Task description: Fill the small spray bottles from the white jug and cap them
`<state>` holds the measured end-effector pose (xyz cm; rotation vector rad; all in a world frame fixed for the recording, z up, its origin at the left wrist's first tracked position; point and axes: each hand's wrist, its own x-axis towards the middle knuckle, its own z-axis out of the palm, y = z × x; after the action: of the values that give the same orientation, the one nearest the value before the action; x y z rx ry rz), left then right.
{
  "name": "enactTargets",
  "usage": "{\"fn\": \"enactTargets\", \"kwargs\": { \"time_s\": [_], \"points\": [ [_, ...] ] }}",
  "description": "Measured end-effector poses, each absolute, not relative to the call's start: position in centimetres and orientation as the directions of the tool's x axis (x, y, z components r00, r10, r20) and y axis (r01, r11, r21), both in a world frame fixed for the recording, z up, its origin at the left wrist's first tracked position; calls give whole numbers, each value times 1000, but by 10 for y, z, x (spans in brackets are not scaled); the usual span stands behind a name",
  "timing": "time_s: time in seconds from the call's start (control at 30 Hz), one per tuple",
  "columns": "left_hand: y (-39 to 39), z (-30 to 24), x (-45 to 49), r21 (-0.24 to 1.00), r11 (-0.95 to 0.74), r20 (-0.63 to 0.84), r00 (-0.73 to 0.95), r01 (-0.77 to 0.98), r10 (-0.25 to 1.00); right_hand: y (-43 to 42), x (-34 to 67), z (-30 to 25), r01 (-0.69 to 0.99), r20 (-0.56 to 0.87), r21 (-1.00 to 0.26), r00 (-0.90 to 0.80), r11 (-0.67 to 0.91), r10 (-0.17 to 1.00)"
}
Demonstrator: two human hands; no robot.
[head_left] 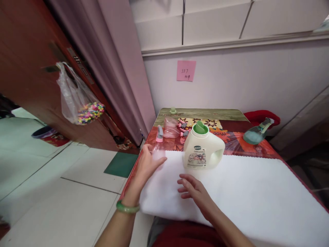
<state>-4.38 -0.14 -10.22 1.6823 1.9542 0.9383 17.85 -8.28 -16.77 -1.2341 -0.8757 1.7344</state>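
My left hand (148,164), with a green bangle at its wrist, is by a small clear bottle (159,151) with a pink collar and grey top. Its thumb and fingers are spread around the near side of the bottle; I cannot tell whether they touch it. Over the white cloth (244,195), my right hand (192,189) is open with nothing in it. A cream-white jug (204,151) with a green pouring spout (200,128) and a side handle stands upright just beyond the right hand.
Clear pink-tinted bottles (171,128) and pink-and-grey spray heads (183,128) lie behind the jug. A green cap (173,110) is at the back. At right is a spray bottle (257,133) with bluish liquid. A bag of colourful pieces (89,111) hangs from the door handle.
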Motion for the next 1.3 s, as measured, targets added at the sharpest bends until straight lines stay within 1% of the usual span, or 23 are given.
{"fn": "enactTargets", "kwargs": {
  "time_s": [0.03, 0.07, 0.1, 0.13, 0.17, 0.27, 0.47, 0.73, 0.8, 0.83, 0.93, 1.0, 1.03, 1.07, 1.1, 1.17, 1.23, 1.3],
  "points": [
    [9, -101, -50, 494, -21, 175, -75, 869, 982, -85, 183, -171, -201, -383, -885, -196, -420, 903],
    [19, -100, -53, 314, -114, 179, 59, 942, 982, -88, 187, -174, -189, -381, -890, -192, -415, 904],
    [28, -102, -54, 203, -206, 155, 176, 957, 972, -90, 191, -176, -184, -380, -893, -180, -410, 907],
    [36, -104, -53, 141, -287, 127, 270, 948, 955, -92, 195, -176, -184, -381, -894, -165, -408, 910],
    [45, -108, -49, 121, -346, 102, 335, 931, 937, -94, 199, -176, -185, -382, -895, -150, -405, 912],
    [68, -123, -33, 88, -434, 61, 430, 897, 901, -98, 209, -171, -195, -377, -899, -108, -391, 920],
    [110, -145, -17, 50, -514, 71, 510, 856, 857, -106, 237, -167, -183, -385, -906, -24, -382, 923],
    [142, -157, -13, 27, -463, 117, 457, 886, 882, -98, 305, -168, -116, -375, -923, 61, -366, 925],
    [148, -157, -13, 25, -459, 114, 453, 888, 884, -80, 331, -169, -103, -340, -939, 129, -328, 931],
    [150, -156, -13, 23, -458, 114, 453, 888, 884, -68, 345, -171, -101, -302, -953, 221, -286, 927],
    [153, -152, -12, 20, -465, 118, 459, 885, 880, -22, 387, -182, -51, -137, -990, 493, -129, 859],
    [152, -149, -12, 14, -476, 122, 471, 879, 873, 12, 416, -191, 45, -19, -997, 656, -64, 754],
    [151, -148, -12, 10, -480, 125, 475, 877, 871, 29, 431, -195, 118, 44, -991, 709, -58, 704],
    [151, -148, -13, 7, -482, 130, 477, 876, 869, 45, 445, -197, 187, 94, -980, 747, -72, 658],
    [150, -148, -14, 4, -485, 134, 480, 875, 867, 61, 458, -199, 234, 115, -965, 781, -118, 614],
    [145, -151, -17, -2, -463, 164, 457, 886, 874, 88, 479, -202, 313, 122, -912, 826, -266, 551],
    [136, -155, -23, 18, -405, 210, 392, 914, 896, 111, 492, -204, 321, 119, -895, 841, -309, 528],
    [124, -158, -31, 100, -317, 278, 279, 943, 919, 129, 499, -206, 325, 121, -896, 835, -304, 537]
  ]
}}
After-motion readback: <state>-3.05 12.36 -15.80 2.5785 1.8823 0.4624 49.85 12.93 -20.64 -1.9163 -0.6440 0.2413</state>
